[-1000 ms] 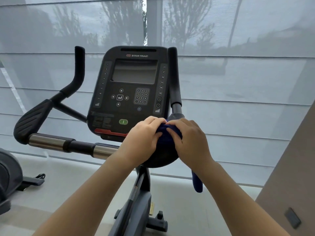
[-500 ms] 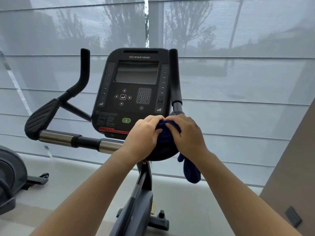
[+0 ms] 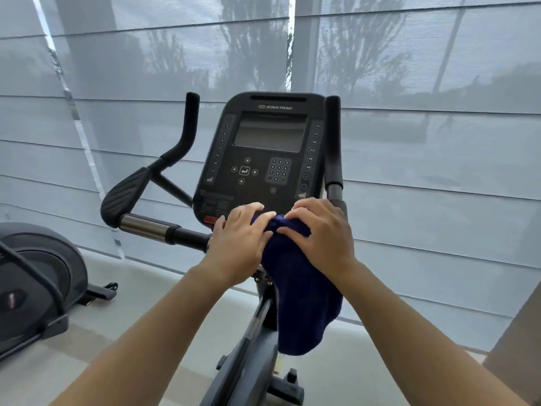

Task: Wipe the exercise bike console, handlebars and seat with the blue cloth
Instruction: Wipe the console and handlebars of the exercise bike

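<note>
One dark blue terry cloth (image 3: 298, 291) is bunched at the lower edge of one black Star Trac console (image 3: 263, 153). Two hands meet on it: the left hand (image 3: 240, 244) and the right hand (image 3: 322, 238) each grip the bunched top, close together. The remainder hangs below the right hand. Two black upright handlebar grips (image 3: 333, 142) flank the console. Open pale floor (image 3: 140, 288) extends left to one grey exercise machine (image 3: 38, 276).
</note>
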`<state>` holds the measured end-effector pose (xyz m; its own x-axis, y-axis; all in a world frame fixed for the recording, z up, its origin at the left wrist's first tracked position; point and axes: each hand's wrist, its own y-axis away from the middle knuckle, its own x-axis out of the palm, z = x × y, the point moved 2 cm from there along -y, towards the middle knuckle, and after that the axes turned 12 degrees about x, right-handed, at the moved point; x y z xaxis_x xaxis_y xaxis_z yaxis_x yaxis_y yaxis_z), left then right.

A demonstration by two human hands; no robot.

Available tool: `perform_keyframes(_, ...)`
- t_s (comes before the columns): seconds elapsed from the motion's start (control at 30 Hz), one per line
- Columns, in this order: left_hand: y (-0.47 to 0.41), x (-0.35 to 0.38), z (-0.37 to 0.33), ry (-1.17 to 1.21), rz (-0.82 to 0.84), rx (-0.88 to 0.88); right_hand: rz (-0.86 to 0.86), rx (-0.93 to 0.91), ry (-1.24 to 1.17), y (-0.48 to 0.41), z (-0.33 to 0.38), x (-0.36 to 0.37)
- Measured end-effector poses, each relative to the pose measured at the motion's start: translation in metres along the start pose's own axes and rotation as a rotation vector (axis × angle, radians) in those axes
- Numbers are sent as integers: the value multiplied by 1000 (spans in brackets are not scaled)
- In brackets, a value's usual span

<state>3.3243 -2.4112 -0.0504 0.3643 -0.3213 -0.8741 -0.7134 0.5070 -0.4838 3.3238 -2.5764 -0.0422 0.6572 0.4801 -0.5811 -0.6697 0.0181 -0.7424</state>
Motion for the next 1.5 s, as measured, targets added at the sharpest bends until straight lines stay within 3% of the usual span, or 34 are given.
perform_keyframes(0.1,12,18,-1,184,-32,27,50,32,28,3,0,8)
perform_keyframes(0.4,22,19,-10,71,-63,38,312,32,120,28,12,0)
perform_keyframes(0.57,27,6,-22,79,-83,29,349,54,62,43,12,-12)
perform_keyframes(0.7,41,-8,-43,134,-146,-3,393,127,-135,62,13,-31)
perform_keyframes(0.83,70,-17,-71,208,-197,47,363,197,-295,94,14,-57)
perform_keyframes(1.17,150,-27,-132,382,-140,86,236,415,-382,204,23,-90)
perform_keyframes(1.5,234,-51,-123,477,-84,18,221,399,-433,258,80,-94)
